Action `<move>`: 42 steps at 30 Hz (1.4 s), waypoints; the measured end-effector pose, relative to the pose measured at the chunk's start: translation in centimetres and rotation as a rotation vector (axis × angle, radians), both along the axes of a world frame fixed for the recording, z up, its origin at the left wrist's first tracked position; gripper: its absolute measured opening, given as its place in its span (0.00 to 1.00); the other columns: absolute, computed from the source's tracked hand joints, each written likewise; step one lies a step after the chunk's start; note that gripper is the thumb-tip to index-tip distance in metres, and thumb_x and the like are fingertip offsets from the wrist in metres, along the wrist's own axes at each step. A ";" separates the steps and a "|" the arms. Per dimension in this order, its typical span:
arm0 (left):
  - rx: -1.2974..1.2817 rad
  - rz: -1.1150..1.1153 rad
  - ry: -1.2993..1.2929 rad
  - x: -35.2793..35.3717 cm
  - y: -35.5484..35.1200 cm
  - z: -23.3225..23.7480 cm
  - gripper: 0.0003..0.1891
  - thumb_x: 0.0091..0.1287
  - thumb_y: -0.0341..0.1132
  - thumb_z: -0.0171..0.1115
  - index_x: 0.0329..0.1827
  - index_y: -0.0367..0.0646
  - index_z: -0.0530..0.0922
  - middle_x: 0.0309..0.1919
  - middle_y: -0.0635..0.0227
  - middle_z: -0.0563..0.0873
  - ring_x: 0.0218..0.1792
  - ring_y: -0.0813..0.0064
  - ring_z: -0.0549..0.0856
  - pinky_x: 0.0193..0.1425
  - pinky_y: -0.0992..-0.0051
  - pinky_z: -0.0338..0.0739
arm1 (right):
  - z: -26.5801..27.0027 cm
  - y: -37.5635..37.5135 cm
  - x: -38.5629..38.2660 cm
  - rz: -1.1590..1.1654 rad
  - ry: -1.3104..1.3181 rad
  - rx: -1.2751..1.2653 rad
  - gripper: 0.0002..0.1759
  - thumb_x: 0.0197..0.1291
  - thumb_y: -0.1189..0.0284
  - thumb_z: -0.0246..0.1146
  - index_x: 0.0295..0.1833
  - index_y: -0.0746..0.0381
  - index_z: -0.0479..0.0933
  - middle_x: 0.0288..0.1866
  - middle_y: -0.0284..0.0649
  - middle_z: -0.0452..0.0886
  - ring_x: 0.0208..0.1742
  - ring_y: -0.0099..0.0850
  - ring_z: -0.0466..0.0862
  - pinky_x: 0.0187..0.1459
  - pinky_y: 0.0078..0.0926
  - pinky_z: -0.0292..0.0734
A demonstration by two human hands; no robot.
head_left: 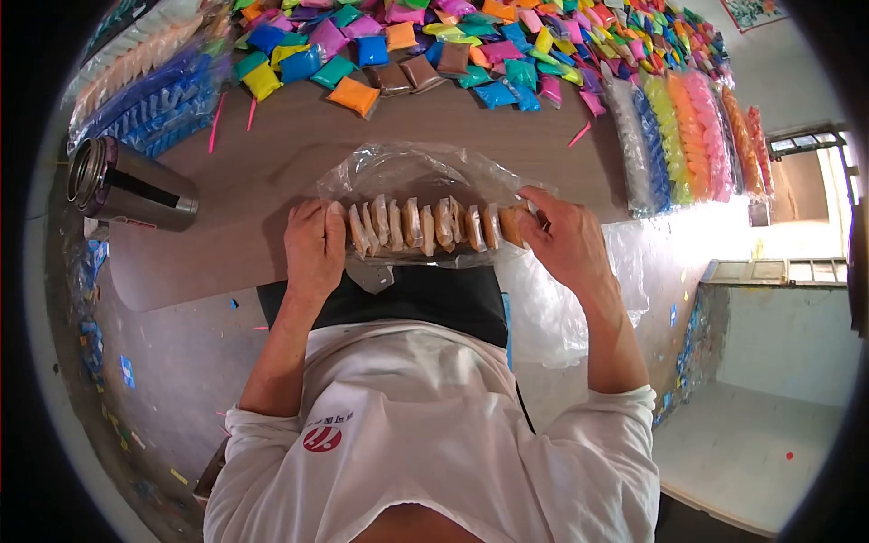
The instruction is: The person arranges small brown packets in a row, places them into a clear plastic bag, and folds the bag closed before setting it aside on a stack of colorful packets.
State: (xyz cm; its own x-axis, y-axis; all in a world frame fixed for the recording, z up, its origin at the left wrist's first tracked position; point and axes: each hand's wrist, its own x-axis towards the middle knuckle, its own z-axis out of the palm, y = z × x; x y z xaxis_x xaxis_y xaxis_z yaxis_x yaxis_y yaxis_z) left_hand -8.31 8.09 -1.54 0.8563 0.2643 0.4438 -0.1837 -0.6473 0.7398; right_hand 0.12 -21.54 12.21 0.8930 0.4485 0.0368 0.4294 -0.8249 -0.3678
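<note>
A row of several small tan packets [427,226] stands on edge, side by side, at the table's near edge. Clear plastic film [398,163] spreads behind and around the row. My left hand [316,242] is closed at the row's left end, its fingers curled against the end packet. At the right end, my right hand [566,237] has its thumb and fingers closed around the last tan packet and some of the film.
A steel tumbler [149,195] lies at the table's left. Many colourful packets [489,45] cover the brown table's [253,172] far side. Rows of bagged packets stand at the far left [154,100] and right [697,136]. More clear plastic [561,308] hangs at the right.
</note>
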 end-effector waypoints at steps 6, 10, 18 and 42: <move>0.024 -0.004 -0.010 0.0 0.0 0.3 0.12 0.75 0.31 0.53 0.32 0.35 0.77 0.31 0.56 0.81 0.36 0.51 0.79 0.45 0.58 0.71 | -0.5 -0.1 0.7 0.067 0.056 -0.031 0.12 0.60 0.70 0.65 0.49 0.59 0.84 0.31 0.50 0.84 0.35 0.52 0.85 0.37 0.45 0.79; 0.006 -0.006 0.025 0.0 -0.1 0.7 0.13 0.75 0.31 0.52 0.31 0.35 0.77 0.31 0.56 0.81 0.36 0.51 0.79 0.46 0.58 0.71 | 0.2 -0.8 1.3 0.064 0.081 0.018 0.12 0.60 0.69 0.67 0.48 0.60 0.85 0.32 0.49 0.84 0.35 0.51 0.85 0.37 0.44 0.79; -0.025 -0.002 0.062 0.0 -0.2 0.8 0.14 0.76 0.31 0.50 0.32 0.34 0.77 0.32 0.55 0.82 0.36 0.51 0.79 0.46 0.58 0.71 | -0.2 -1.8 2.3 -0.070 0.214 0.105 0.20 0.55 0.70 0.76 0.53 0.62 0.84 0.30 0.41 0.83 0.28 0.30 0.79 0.34 0.31 0.76; 0.012 0.016 0.079 0.1 -0.1 0.1 0.15 0.78 0.33 0.51 0.34 0.34 0.79 0.32 0.55 0.83 0.35 0.51 0.79 0.46 0.58 0.71 | -3.6 -4.3 5.2 -0.161 0.010 0.753 0.09 0.67 0.73 0.69 0.48 0.68 0.83 0.41 0.33 0.86 0.37 0.19 0.81 0.42 0.21 0.77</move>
State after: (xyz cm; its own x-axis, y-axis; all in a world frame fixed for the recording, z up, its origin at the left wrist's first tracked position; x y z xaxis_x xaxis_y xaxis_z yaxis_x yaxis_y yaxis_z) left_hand -8.19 8.03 -1.43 0.8846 0.2733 0.3779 -0.1140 -0.6590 0.7435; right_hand 5.32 -25.89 8.60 0.9471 0.1701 0.2722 0.3189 -0.4024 -0.8581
